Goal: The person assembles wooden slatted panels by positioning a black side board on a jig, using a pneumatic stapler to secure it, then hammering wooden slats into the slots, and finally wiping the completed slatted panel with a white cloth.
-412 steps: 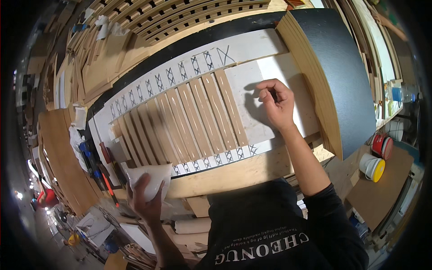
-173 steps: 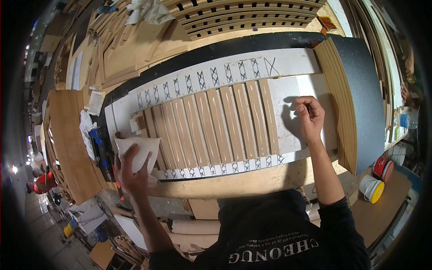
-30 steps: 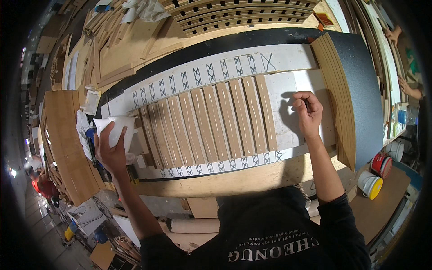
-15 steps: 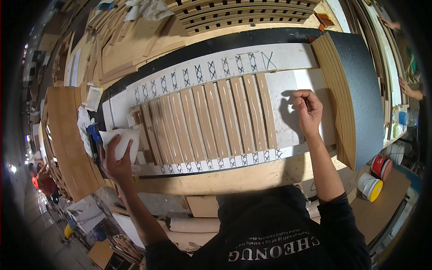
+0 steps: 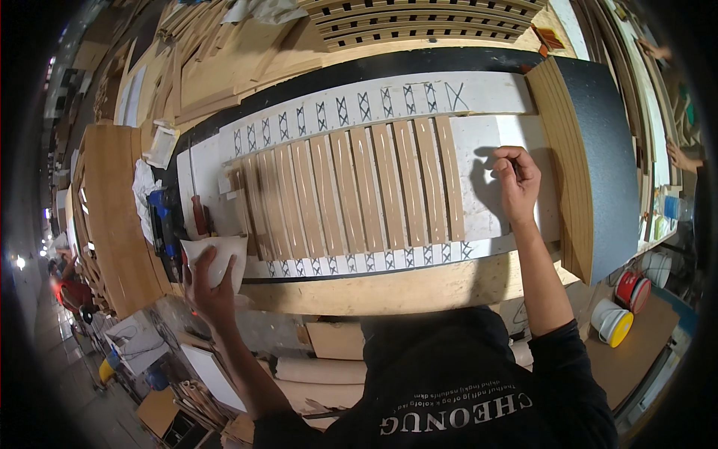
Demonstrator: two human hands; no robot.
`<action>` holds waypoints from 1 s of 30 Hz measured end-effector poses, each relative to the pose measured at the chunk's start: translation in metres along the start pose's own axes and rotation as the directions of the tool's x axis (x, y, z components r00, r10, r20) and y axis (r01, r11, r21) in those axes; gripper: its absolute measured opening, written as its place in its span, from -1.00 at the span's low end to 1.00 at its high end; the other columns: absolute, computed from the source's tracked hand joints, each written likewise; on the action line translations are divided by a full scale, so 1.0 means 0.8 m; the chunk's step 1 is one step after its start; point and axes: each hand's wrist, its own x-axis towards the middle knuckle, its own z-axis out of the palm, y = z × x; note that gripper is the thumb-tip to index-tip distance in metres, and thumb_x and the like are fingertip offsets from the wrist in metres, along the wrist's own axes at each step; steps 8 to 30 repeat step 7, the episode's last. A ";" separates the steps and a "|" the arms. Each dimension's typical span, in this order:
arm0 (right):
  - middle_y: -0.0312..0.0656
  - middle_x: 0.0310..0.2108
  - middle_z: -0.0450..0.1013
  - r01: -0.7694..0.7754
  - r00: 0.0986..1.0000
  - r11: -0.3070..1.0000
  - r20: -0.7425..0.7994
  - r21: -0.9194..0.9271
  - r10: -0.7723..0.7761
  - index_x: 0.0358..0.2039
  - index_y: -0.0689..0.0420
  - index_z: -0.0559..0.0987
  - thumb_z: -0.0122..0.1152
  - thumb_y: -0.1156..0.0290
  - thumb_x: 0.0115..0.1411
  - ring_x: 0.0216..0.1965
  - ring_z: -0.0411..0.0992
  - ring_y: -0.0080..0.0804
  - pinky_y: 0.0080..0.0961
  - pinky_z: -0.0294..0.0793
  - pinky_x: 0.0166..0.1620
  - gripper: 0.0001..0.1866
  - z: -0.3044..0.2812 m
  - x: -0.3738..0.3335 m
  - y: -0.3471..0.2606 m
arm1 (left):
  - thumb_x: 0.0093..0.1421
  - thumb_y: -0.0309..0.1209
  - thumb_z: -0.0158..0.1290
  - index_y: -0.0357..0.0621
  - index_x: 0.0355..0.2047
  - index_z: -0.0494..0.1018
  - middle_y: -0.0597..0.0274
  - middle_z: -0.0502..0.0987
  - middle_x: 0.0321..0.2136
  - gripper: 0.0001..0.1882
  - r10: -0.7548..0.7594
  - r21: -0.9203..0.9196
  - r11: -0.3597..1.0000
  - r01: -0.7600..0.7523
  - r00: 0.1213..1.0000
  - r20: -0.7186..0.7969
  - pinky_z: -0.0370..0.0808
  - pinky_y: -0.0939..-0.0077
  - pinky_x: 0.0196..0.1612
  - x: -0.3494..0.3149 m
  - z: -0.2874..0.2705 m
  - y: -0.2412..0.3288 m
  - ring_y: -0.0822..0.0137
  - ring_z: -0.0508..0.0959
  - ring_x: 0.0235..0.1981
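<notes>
Near the front left end of the white board point(image 5: 479, 135), my left hand point(image 5: 209, 295) grips a white, squarish, soft-looking pouch point(image 5: 219, 257) between thumb and fingers. My right hand point(image 5: 519, 188) hovers over the bare right part of the board, fingers curled in and thumb against them; whether anything small is inside is hidden. Between my hands lies a row of several tan wood strips point(image 5: 364, 194), side by side with narrow gaps. Thin shiny lines run along many of their tops. Crossed pencil-like marks line the board above and below the strips.
A red-handled screwdriver point(image 5: 199, 215) and a blue power tool point(image 5: 164, 217) lie left of the strips. Stacked boards point(image 5: 123, 217) stand at the left; a thick dark-topped block point(image 5: 602, 165) bounds the right. Slotted strips point(image 5: 426, 22) lie beyond. Another person's hand point(image 5: 679, 157) shows far right.
My left hand has come nearer to me and slightly right with the white pouch, uncovering the screwdriver. The view has shifted a little. My right hand stays nearly still, curled.
</notes>
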 end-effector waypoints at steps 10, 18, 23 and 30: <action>-0.44 -0.51 0.36 0.010 1.000 1.000 0.017 -0.003 -0.010 -0.30 0.21 0.51 0.09 0.48 0.20 -0.50 0.27 -0.79 -0.82 0.31 -0.40 -0.90 -0.004 0.001 0.006 | -0.21 -0.48 0.34 -0.11 -0.29 0.53 0.17 0.58 -0.32 -0.60 -0.069 -0.015 0.997 0.069 0.997 0.027 0.49 0.25 -0.18 -0.041 -0.007 -0.007 0.09 0.55 -0.26; -0.44 -0.51 0.36 0.010 1.000 1.000 0.017 -0.003 -0.010 -0.30 0.21 0.51 0.09 0.48 0.20 -0.50 0.27 -0.79 -0.82 0.31 -0.40 -0.90 -0.004 0.001 0.006 | -0.21 -0.48 0.34 -0.11 -0.29 0.53 0.17 0.58 -0.32 -0.60 -0.069 -0.015 0.997 0.069 0.997 0.027 0.49 0.25 -0.18 -0.041 -0.007 -0.007 0.09 0.55 -0.26; -0.44 -0.51 0.36 0.010 1.000 1.000 0.017 -0.003 -0.010 -0.30 0.21 0.51 0.09 0.48 0.20 -0.50 0.27 -0.79 -0.82 0.31 -0.40 -0.90 -0.004 0.001 0.006 | -0.21 -0.48 0.34 -0.11 -0.29 0.53 0.17 0.58 -0.32 -0.60 -0.069 -0.015 0.997 0.069 0.997 0.027 0.49 0.25 -0.18 -0.041 -0.007 -0.007 0.09 0.55 -0.26; -0.44 -0.51 0.36 0.010 1.000 1.000 0.017 -0.003 -0.010 -0.30 0.21 0.51 0.09 0.48 0.20 -0.50 0.27 -0.79 -0.82 0.31 -0.40 -0.90 -0.004 0.001 0.006 | -0.21 -0.48 0.34 -0.11 -0.29 0.53 0.17 0.58 -0.32 -0.60 -0.069 -0.015 0.997 0.069 0.997 0.027 0.49 0.25 -0.18 -0.041 -0.007 -0.007 0.09 0.55 -0.26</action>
